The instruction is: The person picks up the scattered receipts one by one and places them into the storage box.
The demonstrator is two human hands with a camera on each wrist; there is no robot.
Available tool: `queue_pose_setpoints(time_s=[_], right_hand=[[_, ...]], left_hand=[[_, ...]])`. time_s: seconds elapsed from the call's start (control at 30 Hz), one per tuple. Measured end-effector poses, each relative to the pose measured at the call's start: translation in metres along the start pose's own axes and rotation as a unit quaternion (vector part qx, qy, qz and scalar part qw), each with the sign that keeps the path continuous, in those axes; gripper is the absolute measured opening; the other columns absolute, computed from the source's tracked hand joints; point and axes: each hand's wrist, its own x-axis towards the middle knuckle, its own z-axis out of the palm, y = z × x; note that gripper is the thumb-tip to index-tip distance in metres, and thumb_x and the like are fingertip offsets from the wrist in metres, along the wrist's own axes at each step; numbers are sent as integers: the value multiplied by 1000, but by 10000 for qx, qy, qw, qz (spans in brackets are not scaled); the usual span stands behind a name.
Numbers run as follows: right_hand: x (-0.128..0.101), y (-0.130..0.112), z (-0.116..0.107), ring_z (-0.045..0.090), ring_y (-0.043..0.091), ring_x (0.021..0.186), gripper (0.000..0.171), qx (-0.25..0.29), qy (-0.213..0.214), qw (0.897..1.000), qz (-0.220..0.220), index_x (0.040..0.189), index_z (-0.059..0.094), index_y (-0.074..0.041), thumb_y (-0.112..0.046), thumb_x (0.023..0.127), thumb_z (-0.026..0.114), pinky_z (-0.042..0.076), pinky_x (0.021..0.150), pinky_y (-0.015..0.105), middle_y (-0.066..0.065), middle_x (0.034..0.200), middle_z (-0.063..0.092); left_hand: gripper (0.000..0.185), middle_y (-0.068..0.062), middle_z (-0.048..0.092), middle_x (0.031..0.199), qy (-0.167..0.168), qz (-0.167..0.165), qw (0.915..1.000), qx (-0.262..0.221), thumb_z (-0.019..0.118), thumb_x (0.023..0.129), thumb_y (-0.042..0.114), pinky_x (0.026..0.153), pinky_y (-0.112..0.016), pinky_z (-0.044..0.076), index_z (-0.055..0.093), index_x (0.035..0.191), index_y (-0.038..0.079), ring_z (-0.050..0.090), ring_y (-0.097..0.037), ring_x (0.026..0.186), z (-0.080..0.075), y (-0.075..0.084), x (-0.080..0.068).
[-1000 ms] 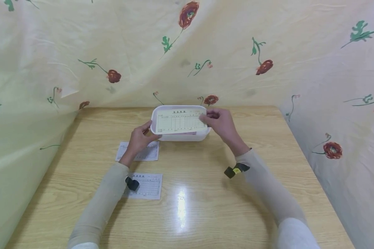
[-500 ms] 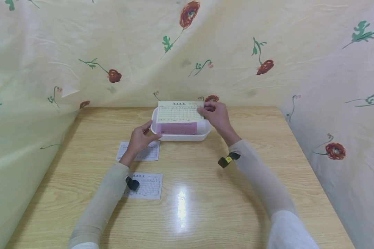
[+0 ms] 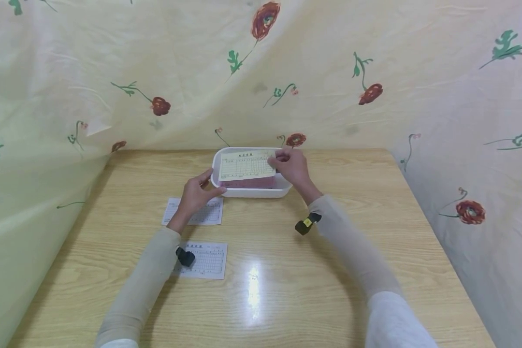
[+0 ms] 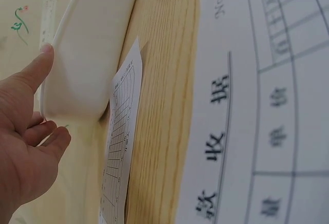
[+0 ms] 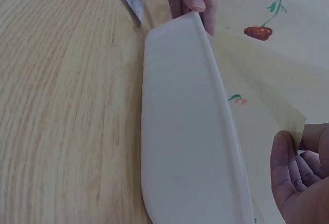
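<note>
A white plastic container (image 3: 256,193) stands at the back of the table. My left hand (image 3: 195,193) grips its left end, thumb at the front and fingers at the side. Over the container, my right hand (image 3: 293,166) pinches the right edge of a pale yellow receipt slip (image 3: 245,166), printed with a grid. The slip tilts slightly, its right side higher in the head view. Below it a pink receipt slip (image 3: 254,183) lies inside the container, partly covered. From the right wrist, the yellow slip (image 5: 277,103) shows above the container's rim, thumb against its corner.
Two white receipt slips lie on the wooden table (image 3: 287,290): a farther slip (image 3: 209,215) partly under my left hand, and a nearer slip (image 3: 204,261) partly behind my left wrist camera. A flowered cloth (image 3: 191,72) hangs behind the table and along both sides.
My right hand has moved left with the yellow slip, which rose toward the back, uncovering the pink slip, then came down over the container again. The left hand has stayed in place.
</note>
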Motion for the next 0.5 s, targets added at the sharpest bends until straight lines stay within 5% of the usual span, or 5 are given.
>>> queue_pose_setpoints(time_s=[0.5], right_hand=[[9,3,21,75,26,96,30,57,-200,9997,135,116,74,-1,-16,91,78,65,80,32,16,110,76]], left_hand=[[86,-4,40,162,5,68,10000,-19,86,84,33,121,-33,39,42,155,10,38,-21,149,1,-2,-1]])
